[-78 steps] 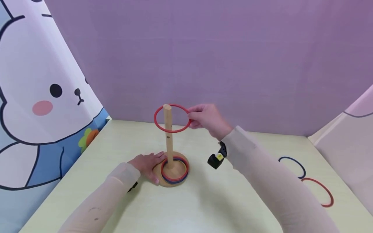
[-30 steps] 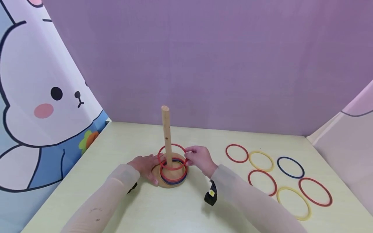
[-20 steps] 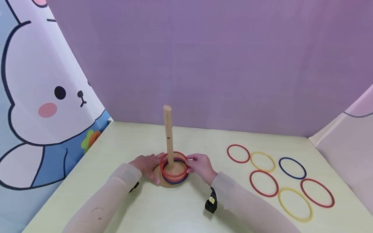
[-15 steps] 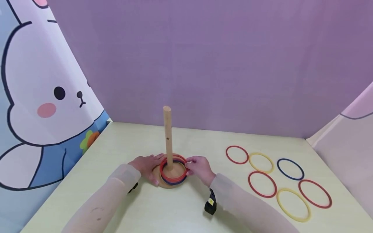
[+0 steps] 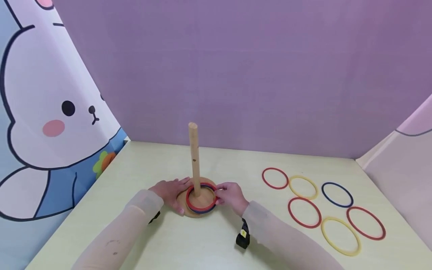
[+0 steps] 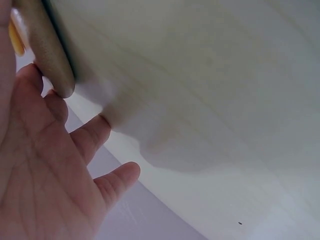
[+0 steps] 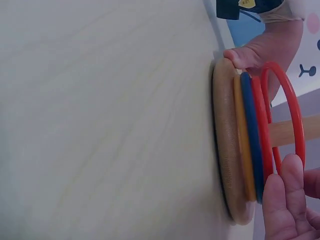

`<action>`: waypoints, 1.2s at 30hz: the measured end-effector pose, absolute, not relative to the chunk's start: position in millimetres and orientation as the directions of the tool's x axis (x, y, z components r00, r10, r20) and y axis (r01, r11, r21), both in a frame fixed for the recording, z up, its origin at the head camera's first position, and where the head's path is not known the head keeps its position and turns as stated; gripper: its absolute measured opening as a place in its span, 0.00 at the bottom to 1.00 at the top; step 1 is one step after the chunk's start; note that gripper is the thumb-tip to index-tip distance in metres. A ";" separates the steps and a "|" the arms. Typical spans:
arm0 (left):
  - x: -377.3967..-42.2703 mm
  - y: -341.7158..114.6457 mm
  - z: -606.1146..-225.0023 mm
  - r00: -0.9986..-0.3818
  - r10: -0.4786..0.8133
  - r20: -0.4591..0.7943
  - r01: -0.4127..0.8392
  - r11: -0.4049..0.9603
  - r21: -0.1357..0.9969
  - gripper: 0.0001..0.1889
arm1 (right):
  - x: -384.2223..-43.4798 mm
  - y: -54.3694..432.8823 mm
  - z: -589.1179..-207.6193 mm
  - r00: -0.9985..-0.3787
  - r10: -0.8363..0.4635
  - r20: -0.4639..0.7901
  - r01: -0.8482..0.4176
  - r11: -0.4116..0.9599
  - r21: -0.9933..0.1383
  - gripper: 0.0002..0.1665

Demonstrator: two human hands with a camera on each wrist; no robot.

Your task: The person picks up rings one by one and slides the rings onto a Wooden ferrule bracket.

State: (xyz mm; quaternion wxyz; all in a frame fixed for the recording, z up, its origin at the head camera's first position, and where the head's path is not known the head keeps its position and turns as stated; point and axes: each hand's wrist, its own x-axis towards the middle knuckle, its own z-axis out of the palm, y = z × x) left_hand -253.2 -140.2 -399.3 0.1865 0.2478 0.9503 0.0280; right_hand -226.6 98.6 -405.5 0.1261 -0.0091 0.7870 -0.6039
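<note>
A round wooden base (image 7: 227, 145) with an upright peg (image 5: 194, 157) stands on the table. Around the peg lie a yellow ring (image 7: 243, 140), a blue ring (image 7: 252, 132) and a red ring (image 7: 262, 127), stacked in that order upward. The right hand (image 5: 233, 195) pinches another red ring (image 7: 294, 107) at its right side; it encircles the peg low down, tilted just above the stack in the right wrist view. At the base's left side the left hand (image 5: 170, 193) rests on it, fingers spread and touching its edge (image 6: 55, 65).
On the table's right side lie several loose rings: red (image 5: 263, 178), yellow (image 5: 317, 187), blue (image 5: 323, 191), plus more red and yellow ones. A purple cloth (image 5: 216, 75) hangs behind the table, and a cartoon-printed cloth (image 5: 27, 93) at the left.
The right hand has lowered the red ring from around the peg's top to just above the stack at the base. The left hand has stayed on the base.
</note>
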 end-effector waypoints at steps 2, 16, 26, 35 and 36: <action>-252.9 -139.7 -398.0 -0.809 0.476 -0.345 0.454 0.879 0.145 0.55 | -227.2 98.4 -407.1 -0.968 -0.166 -0.189 0.141 0.265 -0.954 0.13; -252.2 -137.8 -394.7 -0.804 0.483 -0.347 0.464 0.874 0.142 0.55 | -230.0 98.9 -412.4 -0.963 -0.180 -0.199 0.150 0.253 -0.956 0.14; -251.9 -137.6 -393.8 -0.803 0.488 -0.343 0.468 0.872 0.144 0.55 | -232.8 100.4 -415.9 -0.965 -0.179 -0.193 0.149 0.233 -0.961 0.14; -251.6 -139.0 -393.6 -0.798 0.499 -0.339 0.471 0.866 0.167 0.55 | -238.7 100.8 -415.0 -0.964 -0.173 -0.201 0.152 0.262 -0.953 0.13; -251.5 -138.9 -393.6 -0.797 0.502 -0.336 0.474 0.864 0.169 0.55 | -239.3 101.6 -414.3 -0.964 -0.175 -0.198 0.147 0.268 -0.952 0.13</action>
